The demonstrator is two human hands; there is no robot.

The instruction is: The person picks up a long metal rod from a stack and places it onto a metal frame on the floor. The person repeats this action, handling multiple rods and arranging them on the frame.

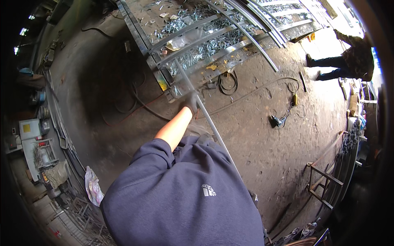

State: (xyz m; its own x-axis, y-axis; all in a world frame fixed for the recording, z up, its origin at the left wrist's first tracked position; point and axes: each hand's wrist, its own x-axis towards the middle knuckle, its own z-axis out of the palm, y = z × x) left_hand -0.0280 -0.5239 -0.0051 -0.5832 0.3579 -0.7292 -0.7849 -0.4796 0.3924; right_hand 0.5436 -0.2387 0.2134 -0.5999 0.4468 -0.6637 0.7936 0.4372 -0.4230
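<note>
My left hand [190,103], in a dark glove, reaches forward from a pushed-up navy sleeve. It is closed around a long, thin metal bar [210,123], and the hand is slightly blurred. From the corner of the metal table frame [163,81], the bar runs back at a slant past my right side, where my body hides its rear end. My right hand does not show. Ahead, several metal bars [230,50] lie across the frame, over a heap of small shiny metal pieces [186,30].
Behind the frame's near edge lies a coiled cable [228,83]. A corded power tool [278,121] rests on the floor to the right. Another person [349,61] stands at the far right. A metal stand [324,180] is at the right, and a white cabinet [30,128] at the left.
</note>
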